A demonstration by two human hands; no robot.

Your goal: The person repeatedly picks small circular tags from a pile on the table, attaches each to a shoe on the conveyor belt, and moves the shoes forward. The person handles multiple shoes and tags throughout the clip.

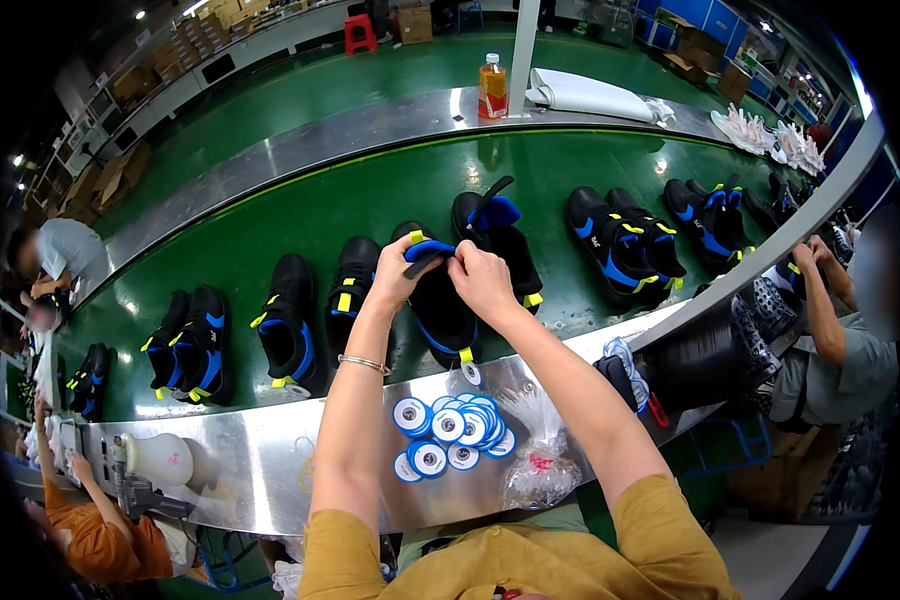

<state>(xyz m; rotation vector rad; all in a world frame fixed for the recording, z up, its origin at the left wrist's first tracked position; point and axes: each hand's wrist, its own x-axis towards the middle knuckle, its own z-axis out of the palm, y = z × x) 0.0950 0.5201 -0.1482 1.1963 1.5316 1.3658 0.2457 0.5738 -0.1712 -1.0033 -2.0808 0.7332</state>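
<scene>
green belt carries a row of black-blue shoes; one shoe lies mid-belt under both hands (others look untouched). left hand and right hand pinch its blue strap, not yet fastened.

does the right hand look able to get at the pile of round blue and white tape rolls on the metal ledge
Probably yes. The pile of round blue and white tape rolls lies on the metal ledge between the forearms, nothing over it. But the right hand is pinching the black and blue shoe, so must let go.

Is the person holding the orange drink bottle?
No: both hands, left hand and right hand, grip a black and blue shoe; the bottle stands apart.
</scene>
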